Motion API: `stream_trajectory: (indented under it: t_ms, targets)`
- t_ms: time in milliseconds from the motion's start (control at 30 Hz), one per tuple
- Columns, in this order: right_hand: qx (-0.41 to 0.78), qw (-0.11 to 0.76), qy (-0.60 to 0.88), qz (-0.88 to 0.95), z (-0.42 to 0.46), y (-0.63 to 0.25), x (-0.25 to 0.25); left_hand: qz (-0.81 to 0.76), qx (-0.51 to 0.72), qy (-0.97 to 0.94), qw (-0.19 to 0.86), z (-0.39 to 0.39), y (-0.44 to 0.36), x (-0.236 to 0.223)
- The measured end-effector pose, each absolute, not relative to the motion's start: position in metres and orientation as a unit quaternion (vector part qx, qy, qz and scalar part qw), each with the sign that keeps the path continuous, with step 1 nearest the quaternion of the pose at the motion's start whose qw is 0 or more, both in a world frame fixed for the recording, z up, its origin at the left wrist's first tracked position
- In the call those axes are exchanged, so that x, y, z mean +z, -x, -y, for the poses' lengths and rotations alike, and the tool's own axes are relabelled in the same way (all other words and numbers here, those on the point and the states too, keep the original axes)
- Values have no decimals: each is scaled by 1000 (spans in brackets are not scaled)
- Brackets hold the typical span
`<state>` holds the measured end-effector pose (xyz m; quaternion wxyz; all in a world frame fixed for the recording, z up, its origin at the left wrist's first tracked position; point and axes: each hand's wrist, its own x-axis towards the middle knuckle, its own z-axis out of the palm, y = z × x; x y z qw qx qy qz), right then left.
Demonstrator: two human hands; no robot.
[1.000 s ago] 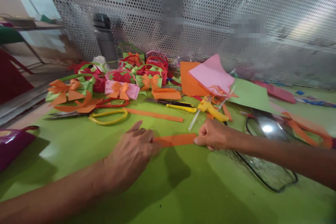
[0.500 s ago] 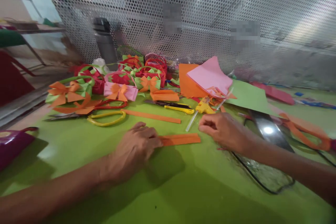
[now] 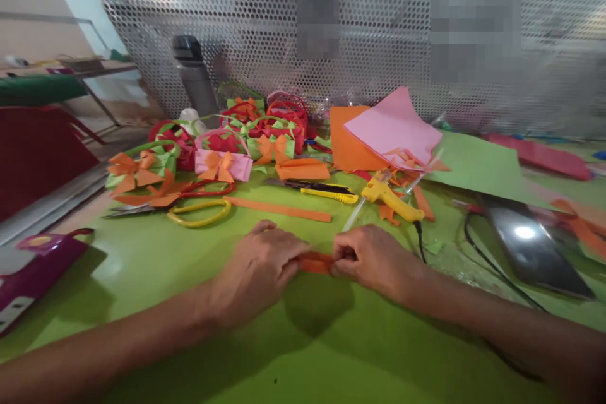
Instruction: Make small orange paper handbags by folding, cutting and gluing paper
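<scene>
An orange paper strip runs between my two hands, just above or on the green tabletop. My left hand grips its left end, fingers bent over it. At the right end, my right hand pinches the strip between thumb and curled fingers. Both ends are hidden by the fingers. Beyond the hands lies a longer, thin orange strip. A yellow glue gun with a clear glue stick rests behind my right hand. Near it is a yellow and black utility knife.
Scissors with yellow and red handles lie at left, before small paper bags with bows. Pink paper and green paper lie behind right. A phone, a black cord, a purple power strip and a grey bottle surround the work area.
My right hand has moved left and down from beside the glue gun and taken the strip's right end. The left hand keeps hold of the other end. The view has shifted slightly.
</scene>
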<state>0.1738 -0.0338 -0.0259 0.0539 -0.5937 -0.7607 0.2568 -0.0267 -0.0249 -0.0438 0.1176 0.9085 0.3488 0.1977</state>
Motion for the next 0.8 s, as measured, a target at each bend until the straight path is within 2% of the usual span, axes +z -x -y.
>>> stream_trajectory:
  t_ms: [233, 800]
  targets:
    - [265, 49, 595, 757, 33, -175, -30, -478, 100, -840, 235, 20, 46, -22]
    - [250, 19, 602, 758, 32, -172, -29, -514, 78, -820, 241, 15, 53, -23]
